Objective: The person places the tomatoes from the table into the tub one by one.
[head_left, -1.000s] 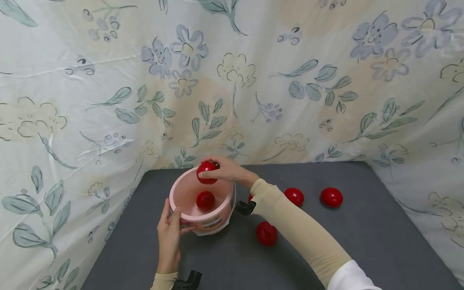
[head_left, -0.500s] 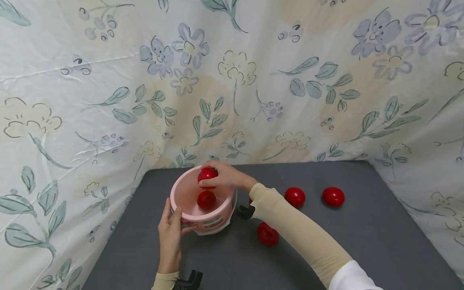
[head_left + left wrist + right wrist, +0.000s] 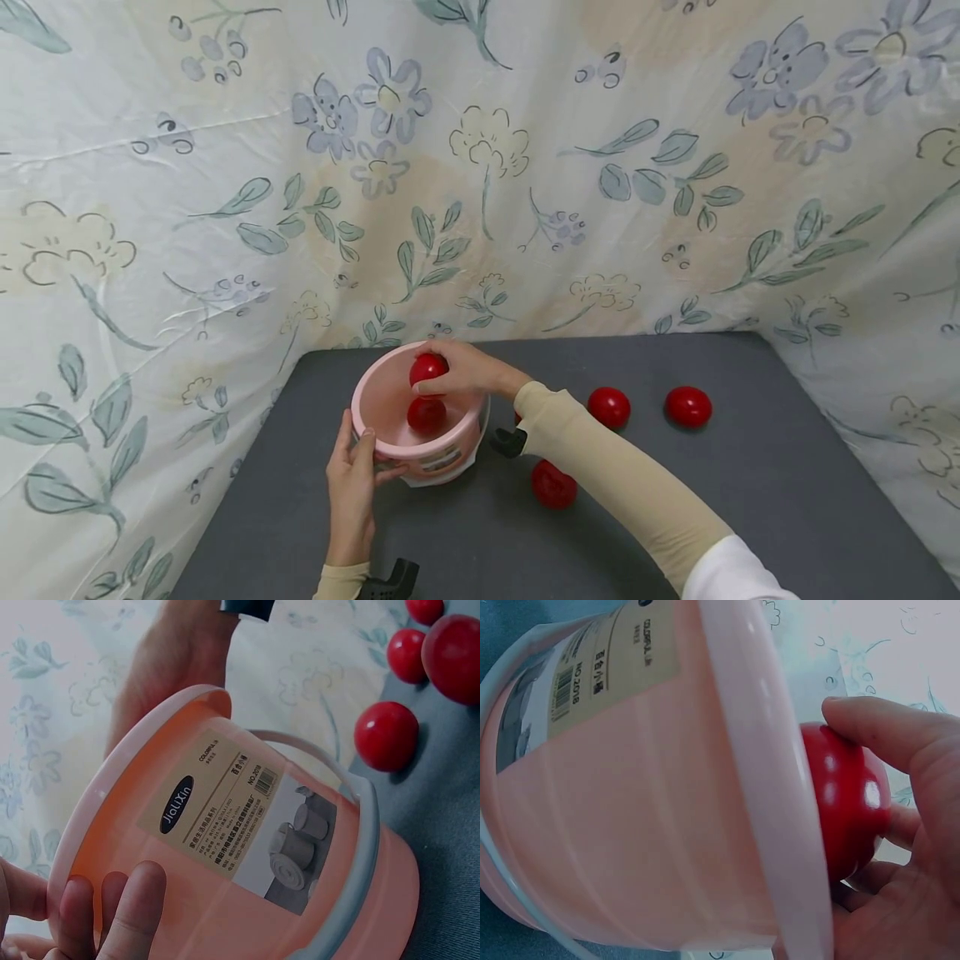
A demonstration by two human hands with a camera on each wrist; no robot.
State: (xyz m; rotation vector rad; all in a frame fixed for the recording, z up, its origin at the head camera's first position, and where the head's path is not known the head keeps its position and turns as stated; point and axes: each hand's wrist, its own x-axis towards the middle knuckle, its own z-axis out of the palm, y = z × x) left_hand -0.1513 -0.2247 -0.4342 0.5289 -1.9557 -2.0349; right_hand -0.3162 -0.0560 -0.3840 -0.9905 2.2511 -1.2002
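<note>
A person's right hand (image 3: 465, 368) grips a glossy red ball (image 3: 428, 367), rounded like a tomato, with the thumb on one side and the fingers curled round the other. The ball is within the mouth of a pink bucket (image 3: 384, 402), above a second red ball (image 3: 426, 417) that lies inside; whether the two touch cannot be told. The left hand (image 3: 351, 487) holds the bucket's near left side, its fingers spread against the wall by the rim.

The held ball looks light and firm, probably slick (its skin throws back sharp white highlights), so a pinch across its widest part should suit it. If it is real fruit, it could bruise; the pictures do not settle that.

The bucket seems to be thin, slightly flexible plastic, smooth and tapering, and likely light enough to shift unless steadied at its thick rolled rim. It carries a flat printed label (image 3: 202, 796) and a slim, pale curved handle (image 3: 360, 851).

It stands on a matte, dark grey bench (image 3: 285, 500). Four more red balls (image 3: 609, 407) lie to its right, one mostly hidden by the stretchy-looking beige sleeve (image 3: 618, 471).
</note>
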